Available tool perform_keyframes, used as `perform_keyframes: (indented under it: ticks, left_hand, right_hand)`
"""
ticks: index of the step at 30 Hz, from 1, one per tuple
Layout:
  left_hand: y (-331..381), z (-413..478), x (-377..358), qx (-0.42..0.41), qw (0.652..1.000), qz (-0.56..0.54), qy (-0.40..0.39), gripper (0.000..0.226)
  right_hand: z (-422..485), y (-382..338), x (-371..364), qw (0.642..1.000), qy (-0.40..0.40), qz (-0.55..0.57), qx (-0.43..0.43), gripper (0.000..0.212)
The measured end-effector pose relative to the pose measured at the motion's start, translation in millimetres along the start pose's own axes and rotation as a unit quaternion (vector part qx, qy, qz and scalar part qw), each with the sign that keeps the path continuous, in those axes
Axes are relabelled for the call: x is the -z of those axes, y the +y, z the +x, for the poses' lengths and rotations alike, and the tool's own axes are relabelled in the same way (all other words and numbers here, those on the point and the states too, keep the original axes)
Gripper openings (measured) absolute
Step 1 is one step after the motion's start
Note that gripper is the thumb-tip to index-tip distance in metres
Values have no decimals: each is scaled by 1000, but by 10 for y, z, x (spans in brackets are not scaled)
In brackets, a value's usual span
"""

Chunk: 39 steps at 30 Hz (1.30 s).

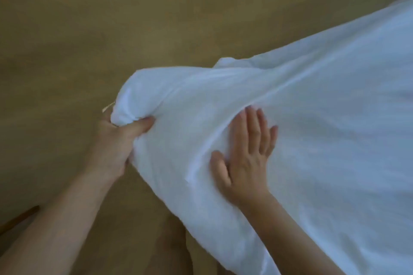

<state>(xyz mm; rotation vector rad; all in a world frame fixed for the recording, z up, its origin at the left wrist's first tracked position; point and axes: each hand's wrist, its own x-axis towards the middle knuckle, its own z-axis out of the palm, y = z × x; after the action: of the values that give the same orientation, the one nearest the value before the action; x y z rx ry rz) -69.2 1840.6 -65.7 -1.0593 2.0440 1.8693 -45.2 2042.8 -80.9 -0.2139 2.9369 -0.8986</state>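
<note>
this looks like a domestic room, most likely a bedroom in a home or a guest room. the main sign is the white bedding (312, 118), a soft, padded cover or pillow of plain cloth with loose folds, which fills the right side of the view. below it lies a plain tan floor (111, 18), blurred and soft-looking, like carpet. a dark wooden edge (20, 219) shows at the lower left, too little to tell which furniture.
</note>
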Motion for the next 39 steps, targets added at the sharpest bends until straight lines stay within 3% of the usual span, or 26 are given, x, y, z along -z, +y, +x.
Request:
perform_keyframes:
  ticks: [2, 4, 6, 9, 12, 14, 16, 18, 21, 23, 26, 28, 30, 31, 33, 35, 37, 39]
  left_hand:
    - [-432, 415, -67, 58, 981, 150, 107, 33]
    - [-742, 850, -410, 93, 971, 209, 70, 33]
    - [-837, 1162, -728, 125, 949, 287, 28, 42]
    - [-637, 1418, -882, 75, 911, 405, -34, 55]
    - [-227, 1493, -974, -63, 893, 414, -162, 63]
    - [7, 1485, -1194, -85, 873, 389, -281, 54]
    - [200, 1420, -1564, -100, 831, 403, -370, 57]
    - [357, 1350, -1997, -60, 809, 389, -436, 66]
    - [600, 1237, -2545, 98, 818, 331, -460, 68]
    - [734, 1188, -2806, 125, 803, 325, -484, 45]
    - [903, 998, -3047, 20, 764, 361, -535, 18]
    - [1003, 820, -3083, -97, 701, 440, -553, 23]
    - [1103, 752, -3087, -197, 631, 497, -562, 27]
    - [1160, 760, -3129, -223, 599, 515, -571, 26]
    - [1252, 776, -3274, -226, 564, 530, -591, 26]
    - [1300, 767, -3478, -177, 580, 523, -599, 29]
    - [1317, 752, -3783, -106, 626, 500, -588, 27]
    - [1295, 772, -4162, -11, 696, 459, -552, 40]
  right_hand:
    - [86, 105, -322, 971, -209, -107, -45, 69]
    - [189, 328, -584, 942, -290, -123, -115, 68]
    - [232, 411, -619, 954, -248, -98, -139, 66]
    - [326, 329, -476, 963, -72, 8, -258, 58]
    - [541, 226, -314, 883, 71, 147, -441, 51]
    - [691, 191, -247, 837, 122, 182, -502, 50]
    - [809, 177, -190, 803, 179, 211, -528, 47]
    - [917, 186, -116, 770, 227, 239, -546, 47]
    - [1031, 285, 48, 733, 277, 263, -562, 51]
    - [1088, 397, 160, 735, 281, 261, -559, 58]
    - [1199, 580, 321, 757, 261, 226, -555, 66]
    - [1210, 639, 411, 765, 256, 150, -572, 53]
    - [1195, 645, 463, 775, 247, 93, -574, 25]
    - [1193, 663, 502, 788, 231, 82, -564, 15]
    - [1151, 729, 583, 800, 211, 105, -551, 14]
    - [1060, 784, 675, 765, 265, 189, -556, 23]
    - [919, 766, 730, 679, 370, 241, -586, 28]
    - [805, 664, 708, 587, 439, 279, -620, 30]
